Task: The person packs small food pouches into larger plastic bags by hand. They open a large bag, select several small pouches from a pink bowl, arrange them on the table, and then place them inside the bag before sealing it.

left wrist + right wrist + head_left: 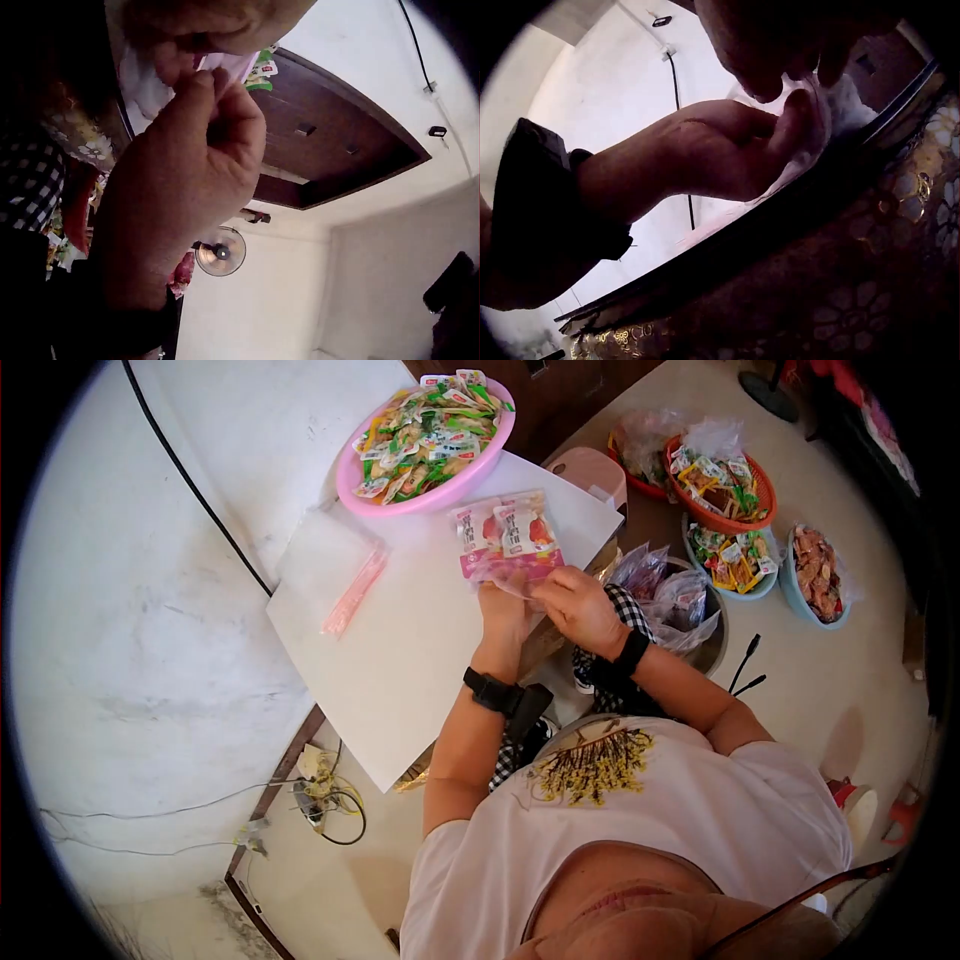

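In the head view, a pink-and-white printed plastic bag lies at the right side of the white tabletop, its clear end toward the person. My left hand grips that end from below, fingers partly hidden by the film. Beside it my right hand pinches the edge of the same bag with thumb and fingers. The right wrist view shows the left hand with its thumb on crumpled film. In the left wrist view, the right hand has its fingertips together at the bag's edge.
A pink basin heaped with small packets stands behind the bag. Flat clear bags with pink edges lie to the left. At right are a pot of filled bags, an orange basket and a blue bowl.
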`<state>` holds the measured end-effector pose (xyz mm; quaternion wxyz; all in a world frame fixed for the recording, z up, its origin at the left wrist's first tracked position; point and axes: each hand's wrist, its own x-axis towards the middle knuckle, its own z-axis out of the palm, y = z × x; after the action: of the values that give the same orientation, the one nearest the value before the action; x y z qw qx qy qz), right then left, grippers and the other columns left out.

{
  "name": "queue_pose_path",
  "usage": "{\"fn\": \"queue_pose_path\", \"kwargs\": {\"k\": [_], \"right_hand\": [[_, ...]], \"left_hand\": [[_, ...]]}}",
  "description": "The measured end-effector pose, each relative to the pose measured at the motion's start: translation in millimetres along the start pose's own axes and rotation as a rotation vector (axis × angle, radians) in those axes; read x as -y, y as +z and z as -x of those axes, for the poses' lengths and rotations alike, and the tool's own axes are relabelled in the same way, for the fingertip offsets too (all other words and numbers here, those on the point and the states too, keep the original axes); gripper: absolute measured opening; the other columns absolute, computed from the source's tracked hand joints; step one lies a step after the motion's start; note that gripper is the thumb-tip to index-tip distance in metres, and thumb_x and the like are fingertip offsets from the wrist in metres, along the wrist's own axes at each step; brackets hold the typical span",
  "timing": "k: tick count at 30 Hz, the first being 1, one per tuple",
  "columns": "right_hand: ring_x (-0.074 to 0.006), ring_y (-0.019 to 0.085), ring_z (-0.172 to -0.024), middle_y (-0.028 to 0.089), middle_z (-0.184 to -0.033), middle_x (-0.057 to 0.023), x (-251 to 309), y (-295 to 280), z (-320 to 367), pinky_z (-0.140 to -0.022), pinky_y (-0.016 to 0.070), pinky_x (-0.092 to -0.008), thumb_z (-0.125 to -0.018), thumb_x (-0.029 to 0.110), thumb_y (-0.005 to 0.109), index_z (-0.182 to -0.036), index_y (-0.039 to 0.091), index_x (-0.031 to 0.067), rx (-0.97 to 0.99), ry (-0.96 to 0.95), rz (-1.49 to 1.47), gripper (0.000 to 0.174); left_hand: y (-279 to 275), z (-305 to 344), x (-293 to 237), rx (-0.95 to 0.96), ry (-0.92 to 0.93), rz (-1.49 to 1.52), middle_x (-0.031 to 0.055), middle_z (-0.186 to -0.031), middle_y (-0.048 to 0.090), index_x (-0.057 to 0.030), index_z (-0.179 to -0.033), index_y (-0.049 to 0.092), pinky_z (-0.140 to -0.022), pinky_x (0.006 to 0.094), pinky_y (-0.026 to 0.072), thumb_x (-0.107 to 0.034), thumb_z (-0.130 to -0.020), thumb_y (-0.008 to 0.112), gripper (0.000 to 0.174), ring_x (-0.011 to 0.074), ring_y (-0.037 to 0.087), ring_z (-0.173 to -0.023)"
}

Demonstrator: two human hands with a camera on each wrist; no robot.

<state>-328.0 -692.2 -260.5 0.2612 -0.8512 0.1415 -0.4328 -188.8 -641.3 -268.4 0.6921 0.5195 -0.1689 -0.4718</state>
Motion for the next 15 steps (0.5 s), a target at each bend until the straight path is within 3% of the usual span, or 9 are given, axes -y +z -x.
{"fn": "queue_pose_path", "kwargs": {"k": [3,5,7,9,10,13,14,15], "right_hand": [[-0.0313,0.057,-0.079,0.055,-0.083,-0.0117,-1,0,4,-0.066,0.0478,-0.0394,-0.077,0.002,0.063,-0.092,0.063,0.0052,0.018,-0.019,-0.024,0.015],[-0.0317,0.057,-0.079,0.055,-0.083,-0.0118,-2,1,7,-0.066,0.0476,-0.0396,-0.078,0.002,0.062,-0.093,0.062,0.0049,0.029,-0.021,-0.029,0.016],[-0.0323,0.057,-0.079,0.055,-0.084,-0.0119,-3,0,7,-0.065,0.0475,-0.0401,-0.079,0.001,0.062,-0.096,0.062,0.0047,0.033,-0.016,-0.023,0.018],[-0.0346,0.056,-0.084,0.055,-0.089,-0.0144,-5,-1,9,-0.070,0.0479,-0.0419,-0.079,0.002,0.062,-0.100,0.062,0.0046,0.063,0.021,-0.026,0.021],[-0.0351,0.057,-0.086,0.055,-0.092,-0.0151,-1,-2,7,-0.073,0.0482,-0.0423,-0.079,0.003,0.063,-0.101,0.062,0.0046,0.058,0.036,-0.013,0.022],[-0.0364,0.056,-0.099,0.055,-0.108,-0.0168,6,-1,12,-0.084,0.0480,-0.0425,-0.074,0.006,0.070,-0.101,0.060,0.0050,0.019,0.115,0.024,0.029],[-0.0363,0.055,-0.102,0.055,-0.111,-0.0166,8,0,13,-0.085,0.0478,-0.0423,-0.073,0.007,0.071,-0.101,0.059,0.0053,-0.012,0.136,0.018,0.030],[-0.0362,0.055,-0.104,0.054,-0.113,-0.0163,11,-1,15,-0.087,0.0476,-0.0421,-0.072,0.007,0.073,-0.100,0.059,0.0057,-0.047,0.154,0.014,0.031]], "left_hand": [[16,1,-7,0.040,0.152,0.308,0.0130,-0.104,0.057,-0.0020,-0.127,0.045,-0.067,0.0315,0.0544,-0.003,-0.094,0.048,0.034,0.0229,0.061,-0.091],[23,5,-15,0.156,0.233,0.245,0.0054,-0.096,0.058,-0.0114,-0.143,0.031,-0.064,0.0272,0.0509,-0.002,-0.093,0.051,0.054,0.0151,0.057,-0.079],[16,10,-13,0.182,0.263,0.135,0.0018,-0.093,0.059,-0.0151,-0.148,0.029,-0.063,0.0251,0.0496,-0.002,-0.094,0.052,0.060,0.0106,0.055,-0.073],[-4,16,3,0.115,0.232,-0.018,0.0022,-0.097,0.060,-0.0130,-0.143,0.038,-0.065,0.0250,0.0503,-0.004,-0.095,0.051,0.051,0.0095,0.056,-0.074],[-12,21,6,0.137,0.193,-0.058,0.0031,-0.102,0.062,-0.0103,-0.132,0.051,-0.062,0.0229,0.0500,-0.007,-0.097,0.051,0.035,0.0082,0.056,-0.073],[-28,63,-14,0.043,0.040,-0.386,0.0018,-0.098,0.063,-0.0072,-0.121,0.057,-0.059,0.0222,0.0494,-0.009,-0.097,0.052,0.024,0.0078,0.057,-0.072],[-36,75,-23,0.021,0.027,-0.467,0.0003,-0.099,0.064,-0.0057,-0.116,0.061,-0.058,0.0222,0.0484,-0.010,-0.097,0.053,0.021,0.0077,0.059,-0.072],[-54,75,-22,0.023,0.158,-0.628,0.0013,-0.098,0.064,-0.0067,-0.114,0.062,-0.057,0.0228,0.0478,-0.009,-0.097,0.053,0.019,0.0094,0.059,-0.071]]}}
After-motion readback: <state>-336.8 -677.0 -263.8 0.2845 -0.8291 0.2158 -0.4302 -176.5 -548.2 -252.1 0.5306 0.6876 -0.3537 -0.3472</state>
